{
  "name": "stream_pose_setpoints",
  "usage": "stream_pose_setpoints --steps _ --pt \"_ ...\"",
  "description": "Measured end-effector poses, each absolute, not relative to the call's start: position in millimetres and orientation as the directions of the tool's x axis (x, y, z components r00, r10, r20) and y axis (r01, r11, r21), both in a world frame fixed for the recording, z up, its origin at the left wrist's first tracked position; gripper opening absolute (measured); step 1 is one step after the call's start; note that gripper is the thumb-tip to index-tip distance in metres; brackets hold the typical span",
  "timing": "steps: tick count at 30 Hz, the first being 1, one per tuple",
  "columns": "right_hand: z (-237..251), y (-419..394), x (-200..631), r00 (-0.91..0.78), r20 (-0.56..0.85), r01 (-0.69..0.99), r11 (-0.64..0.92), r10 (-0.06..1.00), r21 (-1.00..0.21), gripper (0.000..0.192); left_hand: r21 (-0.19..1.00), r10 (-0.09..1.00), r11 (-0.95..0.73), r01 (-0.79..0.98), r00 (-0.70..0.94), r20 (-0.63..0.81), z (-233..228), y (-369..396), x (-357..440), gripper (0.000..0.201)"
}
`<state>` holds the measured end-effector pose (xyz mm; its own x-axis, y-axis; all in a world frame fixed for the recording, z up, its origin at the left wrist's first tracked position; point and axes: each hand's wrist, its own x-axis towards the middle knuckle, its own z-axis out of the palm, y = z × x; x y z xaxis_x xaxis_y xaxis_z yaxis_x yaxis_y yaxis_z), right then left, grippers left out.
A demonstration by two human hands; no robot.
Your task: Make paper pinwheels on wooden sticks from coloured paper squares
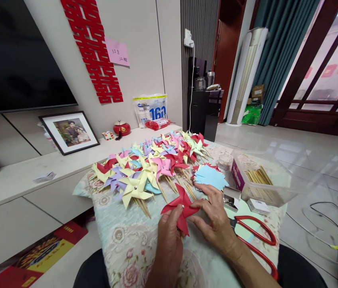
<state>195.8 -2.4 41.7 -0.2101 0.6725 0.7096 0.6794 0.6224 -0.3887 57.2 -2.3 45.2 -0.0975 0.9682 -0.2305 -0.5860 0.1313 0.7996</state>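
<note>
Pinwheels point(151, 168) of folded coloured paper on wooden sticks already lie heaped on the floral-clothed counter point(121, 236), cut blue sheets point(209, 177) remain, and both hands, left point(169, 240) and right point(217, 218), pinch a red paper pinwheel point(182, 206) over its near edge.

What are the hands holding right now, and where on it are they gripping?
Both hands hold the red paper pinwheel: the left hand pinches near its centre pin, and the right hand grips its right blade.
</note>
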Motion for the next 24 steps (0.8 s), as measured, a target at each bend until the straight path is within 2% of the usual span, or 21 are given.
stream_pose_setpoints --steps 4,10,14,16,18,21,22,24 --pt "40.7 -2.1 195.2 -0.218 0.703 0.682 0.621 0.677 -0.386 0.007 0.771 0.957 0.209 -0.601 -0.037 -0.288 40.7 -5.0 57.9 0.032" --pt "42.1 -2.4 195.0 -0.203 0.718 0.671 0.628 0.666 -0.394 0.007 0.772 0.959 0.223 -0.595 -0.009 -0.284 37.0 -7.4 62.2 0.033" --pt "43.0 -3.5 196.6 -0.124 0.752 0.643 0.63 0.647 -0.436 0.023 0.636 0.944 0.168 -0.753 -0.063 -0.324 47.4 -4.9 62.0 0.015" --pt "43.3 -4.1 197.1 -0.02 0.736 0.607 0.593 0.676 -0.528 0.024 0.545 0.921 0.132 -0.828 -0.101 -0.376 52.3 -1.6 59.4 0.011" --pt "42.8 -4.6 195.5 0.053 0.622 0.522 0.51 0.781 -0.684 0.016 0.503 0.915 0.095 -0.859 -0.124 -0.384 53.5 2.0 55.7 0.009" --pt "39.3 -5.2 187.9 -0.04 0.253 0.334 0.252 0.967 -0.908 0.021 0.479 0.927 0.04 -0.877 -0.147 -0.345 49.5 6.1 51.2 0.002" --pt "37.1 -5.3 184.5 -0.114 0.119 0.273 0.147 0.986 -0.951 0.025 0.477 0.933 0.029 -0.879 -0.148 -0.329 47.6 6.9 50.4 0.003" --pt "31.5 -5.3 178.2 -0.275 -0.08 0.156 -0.038 0.958 -0.987 0.032 0.478 0.941 0.015 -0.878 -0.149 -0.303 44.7 7.5 50.3 0.007"
